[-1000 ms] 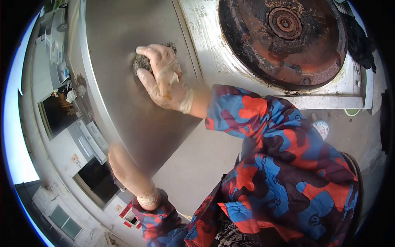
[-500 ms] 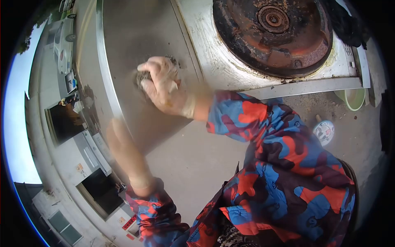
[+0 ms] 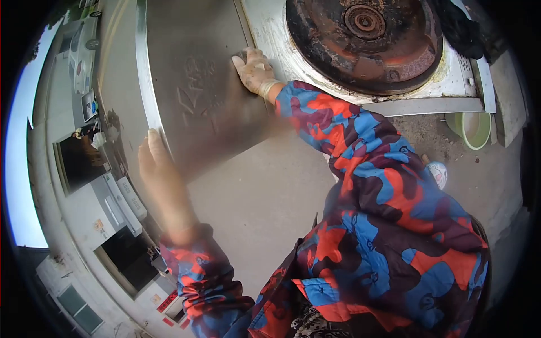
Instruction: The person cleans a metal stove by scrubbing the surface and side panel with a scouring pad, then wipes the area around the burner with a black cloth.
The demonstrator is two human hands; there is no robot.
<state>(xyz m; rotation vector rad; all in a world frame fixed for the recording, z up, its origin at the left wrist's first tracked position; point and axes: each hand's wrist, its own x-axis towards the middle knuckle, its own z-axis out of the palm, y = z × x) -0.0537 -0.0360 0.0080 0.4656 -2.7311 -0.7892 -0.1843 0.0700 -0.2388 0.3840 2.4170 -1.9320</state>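
Observation:
My right hand [image 3: 256, 73], in a thin pale glove, presses on the metal panel [image 3: 186, 34] near its right seam, beside the stove top. A bit of the dark steel wool scrubber [image 3: 243, 55] shows under its fingers; the palm covers the rest. My left hand [image 3: 158, 169], also gloved and somewhat blurred, grips the panel's bright left rim, its thumb on top and its other fingers partly hidden. Wet smears [image 3: 194, 84] mark the panel's grey surface between my hands.
A rusty round burner [image 3: 363, 50] sits in the grimy white stove top [image 3: 276, 39]. Black cloth [image 3: 459, 28] lies at its far right. Below stand a pale green basin [image 3: 476, 130] and a small round printed object [image 3: 437, 173]. A parked car [image 3: 84, 53] is farther off.
My right hand has slid right and up across the panel with the scrubber, toward the seam. My left hand stays at the rim. The view has shifted slightly.

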